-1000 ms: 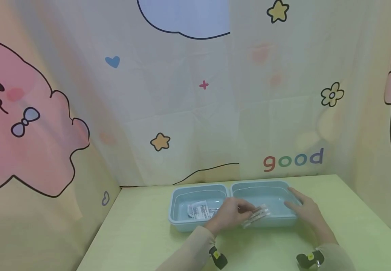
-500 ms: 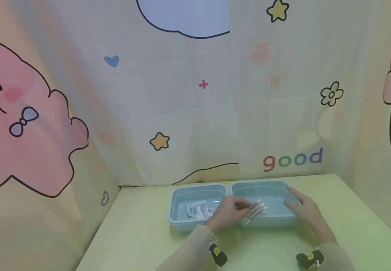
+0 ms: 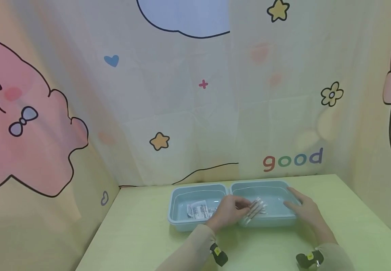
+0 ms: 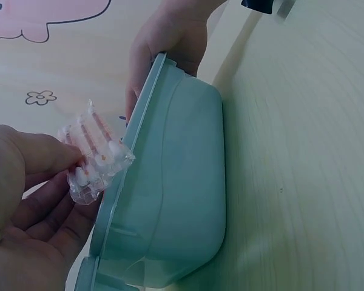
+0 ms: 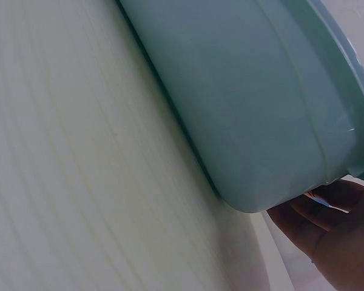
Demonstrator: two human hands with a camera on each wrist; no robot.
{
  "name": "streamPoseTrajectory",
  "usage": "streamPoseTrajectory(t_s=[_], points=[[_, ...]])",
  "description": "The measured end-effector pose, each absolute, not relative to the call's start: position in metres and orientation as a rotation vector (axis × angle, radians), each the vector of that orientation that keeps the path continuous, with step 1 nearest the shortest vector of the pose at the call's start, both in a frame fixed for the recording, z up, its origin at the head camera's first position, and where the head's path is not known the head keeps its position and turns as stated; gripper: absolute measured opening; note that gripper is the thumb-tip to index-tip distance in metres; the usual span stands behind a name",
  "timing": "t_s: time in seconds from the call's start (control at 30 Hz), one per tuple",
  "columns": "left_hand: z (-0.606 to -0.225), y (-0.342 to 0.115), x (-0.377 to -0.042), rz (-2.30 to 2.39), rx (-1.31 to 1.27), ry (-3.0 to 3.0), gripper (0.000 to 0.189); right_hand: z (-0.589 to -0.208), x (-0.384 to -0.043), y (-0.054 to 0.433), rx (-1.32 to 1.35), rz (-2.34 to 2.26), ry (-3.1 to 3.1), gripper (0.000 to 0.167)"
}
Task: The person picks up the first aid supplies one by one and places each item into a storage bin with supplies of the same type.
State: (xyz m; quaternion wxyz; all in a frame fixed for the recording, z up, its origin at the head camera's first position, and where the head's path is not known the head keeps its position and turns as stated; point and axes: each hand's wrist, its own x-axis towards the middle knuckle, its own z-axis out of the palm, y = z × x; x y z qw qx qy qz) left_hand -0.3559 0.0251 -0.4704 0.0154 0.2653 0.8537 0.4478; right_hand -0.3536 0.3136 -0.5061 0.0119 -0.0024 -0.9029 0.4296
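My left hand (image 3: 227,213) pinches a clear packet of cotton swabs (image 3: 254,211) between thumb and fingers. In the left wrist view, several reddish-brown sticks with white tips show through the crinkled wrap of the swab packet (image 4: 97,151). It is held at the front rim of the right light-blue plastic bin (image 3: 270,223). My right hand (image 3: 308,214) holds that bin at its right end, thumb over the rim. In the right wrist view, the fingers of my right hand (image 5: 337,227) lie along the bin's outer end wall, under the rim.
A second light-blue bin (image 3: 190,227) stands close on the left, holding white printed packets (image 3: 200,210) and other clear-wrapped pieces partly behind my left hand. Both bins rest on a pale yellow-green table (image 3: 131,233). A printed curtain (image 3: 199,124) hangs behind.
The swab packet has turned so its sticks show more plainly, rising slightly over the bin's rim. My left hand has shifted a little up and left; my right hand stays put.
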Motion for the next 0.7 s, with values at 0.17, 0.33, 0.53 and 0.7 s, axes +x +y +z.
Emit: streamPoseTrajectory(t_s=[0.17, 0.33, 0.53, 0.7], points=[[-0.4714, 0.0266, -0.3577, 1.422, 0.801, 2.66, 0.014, -0.5036, -0.3522, 0.3134, -0.009, 1.355, -2.817, 0.077], [-0.4717, 0.0273, -0.3586, 1.427, 0.775, 2.668, 0.013, -0.5034, -0.3521, 0.3132, -0.012, 1.355, -2.814, 0.076], [-0.4715, 0.0286, -0.3587, 1.415, 0.749, 2.68, 0.013, -0.5051, -0.3536, 0.3143, -0.012, 1.36, -2.81, 0.076], [-0.4716, 0.0304, -0.3594, 1.411, 0.72, 2.69, 0.013, -0.5041, -0.353, 0.314, -0.019, 1.356, -2.817, 0.076]])
